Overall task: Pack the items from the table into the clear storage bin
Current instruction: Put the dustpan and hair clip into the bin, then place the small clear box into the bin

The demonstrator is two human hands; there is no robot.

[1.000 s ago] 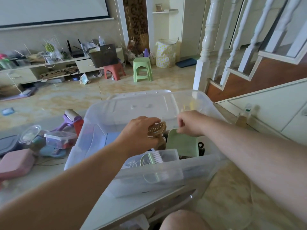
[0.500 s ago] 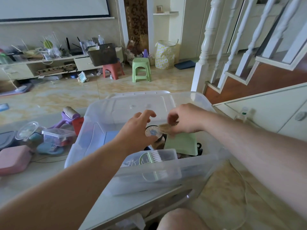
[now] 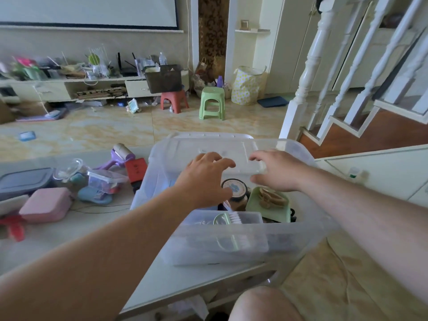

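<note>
Moved: both my hands have let go; brown clip (image 3: pixel 273 199) now lies on the green tray (image 3: pixel 254 200).
Left hand (image 3: pixel 203 179): spread, empty.
Right hand (image 3: pixel 278 170): spread, empty.
Clear bin (image 3: pixel 231 242): on table (image 3: pixel 162 281), jar (image 3: pixel 235 191) inside.
Jar label: unreadable.

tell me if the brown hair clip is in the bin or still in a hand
In the bin. The hair clip lies on a green tray inside the clear bin; both hands hover above, fingers spread, holding nothing.

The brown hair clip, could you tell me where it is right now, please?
In the head view, the brown hair clip lies inside the clear storage bin on a pale green pouch, right of the brown-lidded jar, just below the open right hand.
</note>
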